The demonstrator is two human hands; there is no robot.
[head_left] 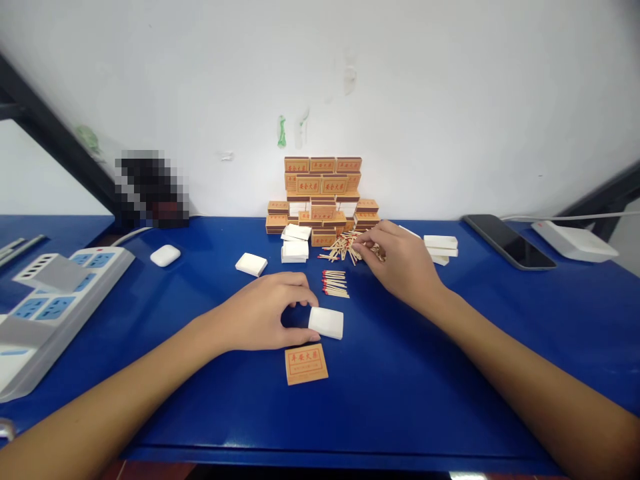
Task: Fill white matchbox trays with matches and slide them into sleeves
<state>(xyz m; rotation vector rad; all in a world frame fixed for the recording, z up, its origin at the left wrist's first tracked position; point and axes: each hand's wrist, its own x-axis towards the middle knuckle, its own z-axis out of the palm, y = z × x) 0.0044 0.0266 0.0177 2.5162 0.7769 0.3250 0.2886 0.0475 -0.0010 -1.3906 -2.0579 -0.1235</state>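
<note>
While the left grip (265,313) clasps a white match tray (326,323) lying on the blue surface (450,373), the right grip (400,263) pinches loose matches (343,248) piled just before the stacked boxes (323,183).

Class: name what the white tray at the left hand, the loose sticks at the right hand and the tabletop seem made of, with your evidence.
White tray: probably thin card, matte, with crisp boxy corners. Loose sticks: likely pale wood, thin, straight, tan. Tabletop: smooth blue, faint sheen; laminate or paint, cannot tell which.
</note>
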